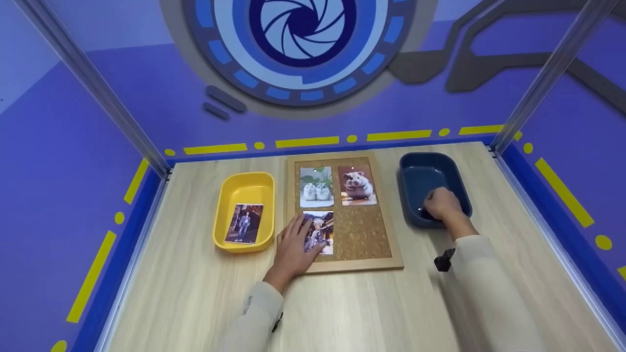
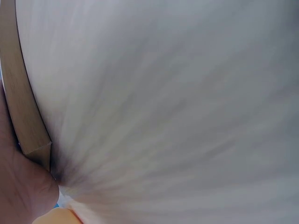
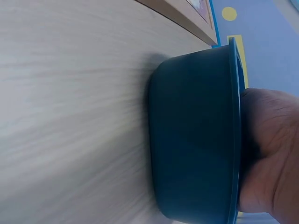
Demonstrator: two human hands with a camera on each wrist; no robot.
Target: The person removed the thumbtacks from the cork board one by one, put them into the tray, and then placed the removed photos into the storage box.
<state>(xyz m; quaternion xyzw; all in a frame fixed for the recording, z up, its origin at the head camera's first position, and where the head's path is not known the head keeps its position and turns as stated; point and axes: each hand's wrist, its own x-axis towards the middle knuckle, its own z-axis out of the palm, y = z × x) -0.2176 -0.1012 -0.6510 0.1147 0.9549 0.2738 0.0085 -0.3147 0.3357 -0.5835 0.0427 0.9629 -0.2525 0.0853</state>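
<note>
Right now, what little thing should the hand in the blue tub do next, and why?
Probably lift out of the blue tub and carry what it picks toward the cork board. The right hand is down inside the tub, while the left hand rests flat on the bottom photo. What the fingers hold cannot be seen.

The table (image 1: 371, 308) is pale wood-grain laminate, smooth and matt. The board (image 1: 364, 232) has a rough brown cork face inside a plain light wood frame. The photos (image 1: 317, 187) on it are glossy paper. The yellow tray (image 1: 230, 188) and the blue tray (image 1: 415, 168) are smooth plastic with a soft sheen.
</note>
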